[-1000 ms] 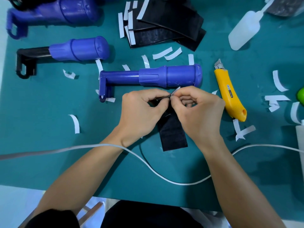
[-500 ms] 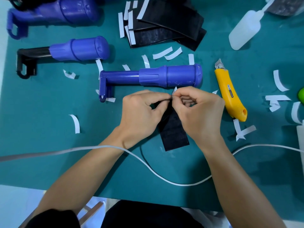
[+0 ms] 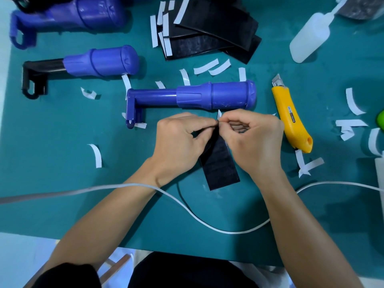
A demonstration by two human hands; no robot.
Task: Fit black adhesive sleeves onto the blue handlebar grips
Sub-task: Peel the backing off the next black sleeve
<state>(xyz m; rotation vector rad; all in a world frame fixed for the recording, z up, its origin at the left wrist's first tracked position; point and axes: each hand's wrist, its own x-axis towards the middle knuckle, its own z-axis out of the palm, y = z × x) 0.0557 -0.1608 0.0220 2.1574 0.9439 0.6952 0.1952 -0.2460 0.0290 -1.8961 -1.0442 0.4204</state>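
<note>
A black adhesive sleeve (image 3: 221,165) hangs from both my hands over the green mat. My left hand (image 3: 180,142) pinches its top edge between thumb and forefinger. My right hand (image 3: 252,138) pinches a small white backing tab (image 3: 219,114) at the same top corner. Just beyond my hands lies a blue handlebar grip (image 3: 216,95) on its blue bar. A second blue grip (image 3: 101,61) on a black bar sits farther left, and a third (image 3: 79,14) lies at the top left. A pile of black sleeves (image 3: 209,36) with white strips lies at the top centre.
A yellow utility knife (image 3: 291,119) lies right of my right hand. A white squeeze bottle (image 3: 311,37) is at the top right. Several peeled white strips (image 3: 351,125) litter the mat. A white cable (image 3: 207,222) runs across near my wrists.
My hands have shifted slightly. The white tab at the sleeve's top corner now stands up a little more above my right fingertips.
</note>
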